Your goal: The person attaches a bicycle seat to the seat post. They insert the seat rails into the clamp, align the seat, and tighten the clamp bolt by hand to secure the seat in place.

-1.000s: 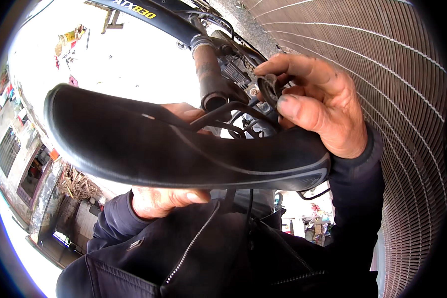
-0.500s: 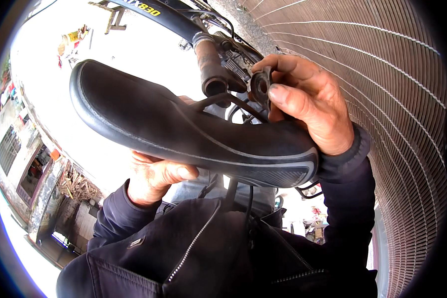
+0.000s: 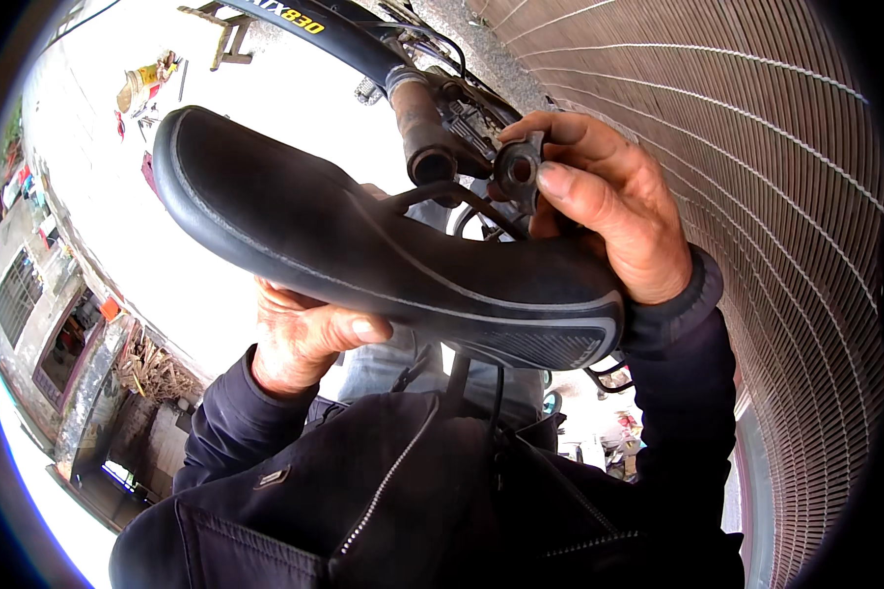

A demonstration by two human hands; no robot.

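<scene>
A black bicycle saddle [image 3: 363,245] is held tilted in front of me, nose up to the left, grey-patterned tail to the right. My left hand [image 3: 304,334] grips it from underneath, thumb against its lower edge. My right hand [image 3: 609,211] is above the saddle's rear, pinching a small black round clamp piece [image 3: 518,172] with a hole between thumb and fingers, next to the saddle's dark rails [image 3: 452,196]. Right behind stands the rusty brown seat post [image 3: 424,133] of a black bicycle frame [image 3: 314,25].
A brown ribbed shutter wall [image 3: 756,196] fills the right side. Bright pavement lies at left with a wooden stand [image 3: 221,34] and colourful clutter [image 3: 142,83]. Buildings curve along the left rim. My dark zipped jacket [image 3: 393,501] fills the bottom.
The saddle has tipped and shifted, its nose rising toward the upper left. My right hand has moved slightly right, the clamp piece now plainly between its fingers.
</scene>
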